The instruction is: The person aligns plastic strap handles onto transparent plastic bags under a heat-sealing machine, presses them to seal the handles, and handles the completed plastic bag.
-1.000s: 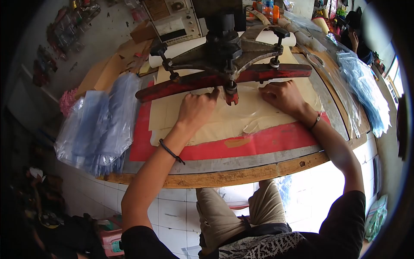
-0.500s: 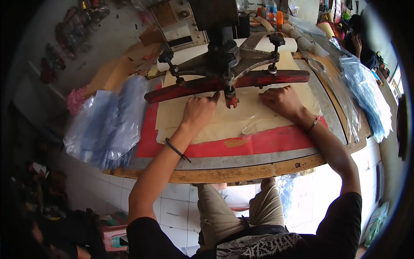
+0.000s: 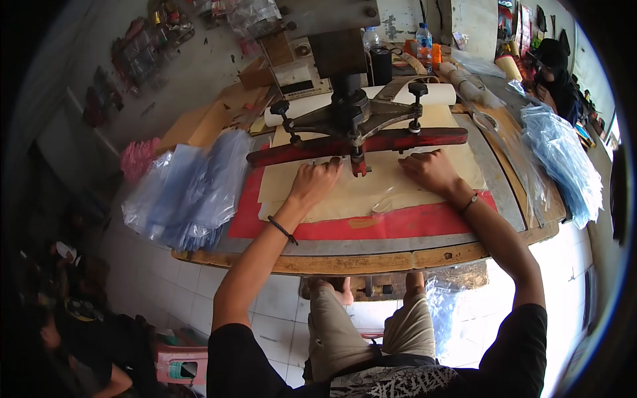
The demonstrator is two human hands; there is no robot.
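On my feed, light comes in from the right: the window (image 3: pixel 613 127) glows pale, and the tiled floor (image 3: pixel 474 315) blows out nearly to white. The far lower left sinks into gloom, where I barely make out another person (image 3: pixel 99 341). Glare streaks the plastic bags (image 3: pixel 182 192), which look smeared. The left hand (image 3: pixel 315 182) and right hand (image 3: pixel 430 172) are moderately lit, slightly soft. My 1 wide lens bows the table edge (image 3: pixel 332 265), blackens the corners and leaves a bluish fringe at right.
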